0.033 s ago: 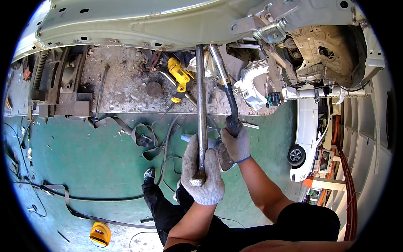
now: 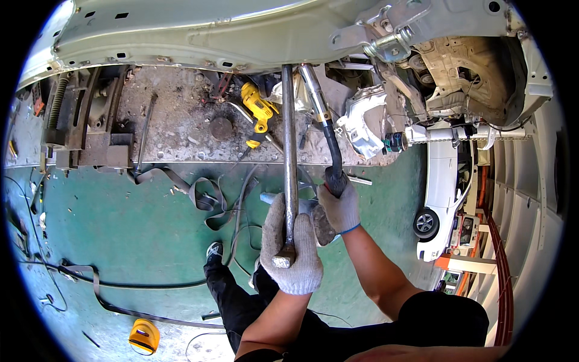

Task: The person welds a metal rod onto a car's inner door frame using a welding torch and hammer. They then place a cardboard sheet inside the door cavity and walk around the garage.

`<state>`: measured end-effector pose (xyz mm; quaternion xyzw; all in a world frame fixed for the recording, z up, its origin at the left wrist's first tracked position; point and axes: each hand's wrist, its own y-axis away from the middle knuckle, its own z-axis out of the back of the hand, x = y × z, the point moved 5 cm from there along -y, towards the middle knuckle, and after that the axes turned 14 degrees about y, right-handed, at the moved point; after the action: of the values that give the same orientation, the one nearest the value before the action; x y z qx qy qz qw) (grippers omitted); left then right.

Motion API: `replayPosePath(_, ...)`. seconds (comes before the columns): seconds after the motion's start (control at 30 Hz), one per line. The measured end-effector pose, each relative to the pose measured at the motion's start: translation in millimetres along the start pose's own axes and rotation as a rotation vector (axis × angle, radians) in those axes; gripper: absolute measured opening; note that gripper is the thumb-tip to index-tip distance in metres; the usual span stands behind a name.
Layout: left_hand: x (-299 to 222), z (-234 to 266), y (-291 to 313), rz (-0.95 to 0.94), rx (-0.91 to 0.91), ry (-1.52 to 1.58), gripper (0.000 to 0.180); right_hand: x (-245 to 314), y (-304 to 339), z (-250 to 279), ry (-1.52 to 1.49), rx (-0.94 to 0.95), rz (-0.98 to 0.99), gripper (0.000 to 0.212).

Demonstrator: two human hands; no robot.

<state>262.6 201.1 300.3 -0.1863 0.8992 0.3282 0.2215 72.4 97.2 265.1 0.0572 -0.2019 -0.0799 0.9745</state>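
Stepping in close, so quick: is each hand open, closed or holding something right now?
Left hand: holding the metal bar, cradled in its palm.
Right hand: closed around the near end of the silver-and-black tool.

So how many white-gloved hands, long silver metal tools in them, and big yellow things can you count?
White-gloved hands: 2 (left hand, right hand)
Long silver metal tools: 2 (round bar with a blocky end, tube-shaped tool with a black lower part)
Big yellow things: 2 (power tool, rounded case at lower left)
Total: 6
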Motion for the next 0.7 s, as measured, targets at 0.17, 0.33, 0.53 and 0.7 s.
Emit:
replayPosePath(0.17,-1.2,-0.3,0.4,0.001,-0.002,-0.022,0.047,-0.6,3.1,0.4,0.002,0.003,-0.035,0.038)
replayPosePath(0.33,-5.2,-0.1,-1.1,0.0,-0.019,-0.087,0.047,16.0,11.7,7.0,0.04,-0.012,-0.029,0.04)
replayPosePath(0.53,-7.1,-12.1,1.5,-0.013,-0.047,0.002,0.044,27.9,20.8,19.4,0.049,-0.034,-0.038,0.04)
replayPosePath(0.7,-6.7,-19.1,-1.8,-0.054,-0.014,0.091,0.04,30.9,20.0,22.4,0.033,-0.039,-0.005,0.038)
